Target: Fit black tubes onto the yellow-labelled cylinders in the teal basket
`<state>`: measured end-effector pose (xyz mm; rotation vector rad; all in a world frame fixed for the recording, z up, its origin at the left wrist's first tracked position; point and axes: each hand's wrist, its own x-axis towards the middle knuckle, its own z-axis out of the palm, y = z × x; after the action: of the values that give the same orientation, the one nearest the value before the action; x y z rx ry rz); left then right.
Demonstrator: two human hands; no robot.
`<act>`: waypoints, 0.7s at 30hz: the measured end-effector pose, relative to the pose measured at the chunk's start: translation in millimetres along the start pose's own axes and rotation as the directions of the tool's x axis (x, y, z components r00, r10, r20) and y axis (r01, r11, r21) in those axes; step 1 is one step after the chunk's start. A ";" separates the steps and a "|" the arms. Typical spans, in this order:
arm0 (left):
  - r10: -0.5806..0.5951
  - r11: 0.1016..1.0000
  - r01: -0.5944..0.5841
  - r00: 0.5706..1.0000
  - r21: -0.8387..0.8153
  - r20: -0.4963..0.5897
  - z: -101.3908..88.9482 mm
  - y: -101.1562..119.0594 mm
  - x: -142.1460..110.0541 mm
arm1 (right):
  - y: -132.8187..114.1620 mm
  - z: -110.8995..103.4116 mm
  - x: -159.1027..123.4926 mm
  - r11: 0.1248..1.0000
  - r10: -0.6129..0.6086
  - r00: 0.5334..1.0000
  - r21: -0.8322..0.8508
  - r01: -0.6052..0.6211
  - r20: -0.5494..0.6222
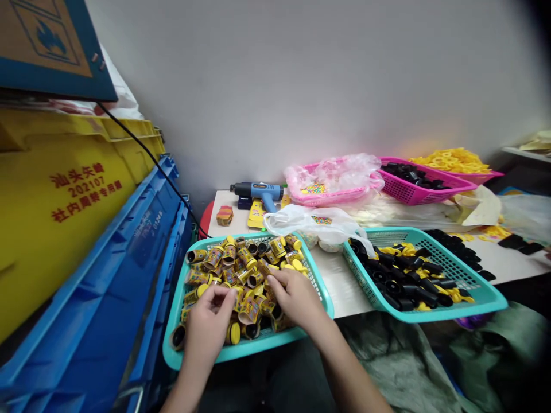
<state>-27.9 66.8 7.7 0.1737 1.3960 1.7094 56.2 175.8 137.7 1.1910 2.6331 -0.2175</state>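
Note:
Both my hands are over a teal basket [325, 298] heaped with small black tubes in yellow printed wraps [248, 310], many with yellow caps. At the front left of the heap, my left hand [209, 321] has its thumb and fingers curled together; whatever lies between them is hidden. My right hand [299, 298] pinches a small brown-and-yellow printed wrap [263, 267] between thumb and fingers, above the right side of the heap. Whether a tube is inside that wrap I cannot tell.
Behind the basket lie a blue heat gun [258, 192] and a stack of labels [224, 215]. Right stands another teal basket [482, 295] of black and yellow parts. Pink baskets [413, 192] line the wall. Blue crates [86, 310] and a yellow crate [38, 241] rise close on the left.

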 end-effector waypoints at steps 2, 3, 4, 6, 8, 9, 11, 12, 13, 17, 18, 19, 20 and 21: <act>0.120 0.980 -0.122 0.993 0.155 0.019 -7.4 1.6 4.7 | 1.3 -14.1 0.1 0.995 -0.016 0.989 -0.095 0.030 0.149; 0.185 0.963 -0.194 0.981 0.189 0.064 -8.8 3.9 6.5 | 1.0 -20.7 0.6 0.992 -0.030 0.975 -0.112 0.056 0.221; 0.242 0.946 -0.262 0.963 0.192 0.123 -8.4 6.8 8.0 | 0.4 -26.6 1.6 0.990 -0.048 0.959 -0.114 0.083 0.280; 0.290 0.932 -0.334 0.921 0.140 0.261 -3.1 12.5 9.8 | -1.7 -34.7 5.3 0.987 -0.090 0.932 -0.091 0.129 0.351; 0.241 0.955 -0.287 0.898 0.073 0.368 5.7 15.7 10.8 | -3.3 -37.1 10.1 0.987 -0.130 0.923 -0.045 0.157 0.362; 0.205 0.971 -0.237 0.899 0.037 0.388 10.0 16.2 11.1 | -3.5 -36.2 12.4 0.987 -0.146 0.928 -0.009 0.159 0.343; 0.145 0.989 -0.136 0.926 -0.050 0.349 16.1 15.9 11.1 | -3.2 -31.3 15.3 0.986 -0.148 0.953 0.115 0.121 0.264; 0.119 0.991 -0.091 0.944 -0.102 0.307 17.4 15.7 10.8 | -2.8 -27.8 15.7 0.977 -0.130 0.967 0.197 0.087 0.220; 0.093 0.986 -0.052 0.959 -0.156 0.268 17.4 16.0 10.0 | -2.5 -23.9 15.4 0.958 -0.105 0.977 0.281 0.050 0.187; 0.021 0.942 0.066 0.967 -0.330 0.255 10.6 21.0 3.7 | -6.0 -9.6 10.8 0.883 -0.069 0.986 0.469 -0.011 0.153; 0.017 0.930 0.082 0.964 -0.359 0.264 8.8 22.4 1.9 | -7.8 -7.0 9.9 0.883 -0.079 0.985 0.468 -0.002 0.153; 0.016 0.921 0.087 0.966 -0.380 0.259 7.5 23.4 0.4 | -9.6 -4.7 9.2 0.887 -0.086 0.984 0.462 0.004 0.156; 0.018 0.916 0.080 0.970 -0.392 0.241 6.6 23.6 -0.8 | -11.1 -2.7 8.8 0.891 -0.092 0.983 0.453 0.009 0.161; 0.025 0.917 0.063 0.976 -0.394 0.216 6.0 23.0 -1.6 | -12.1 -1.2 8.5 0.892 -0.095 0.982 0.451 0.011 0.164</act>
<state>-35.7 70.8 29.8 0.1130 0.8641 1.8587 41.5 174.2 136.9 1.1555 2.5258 -0.9446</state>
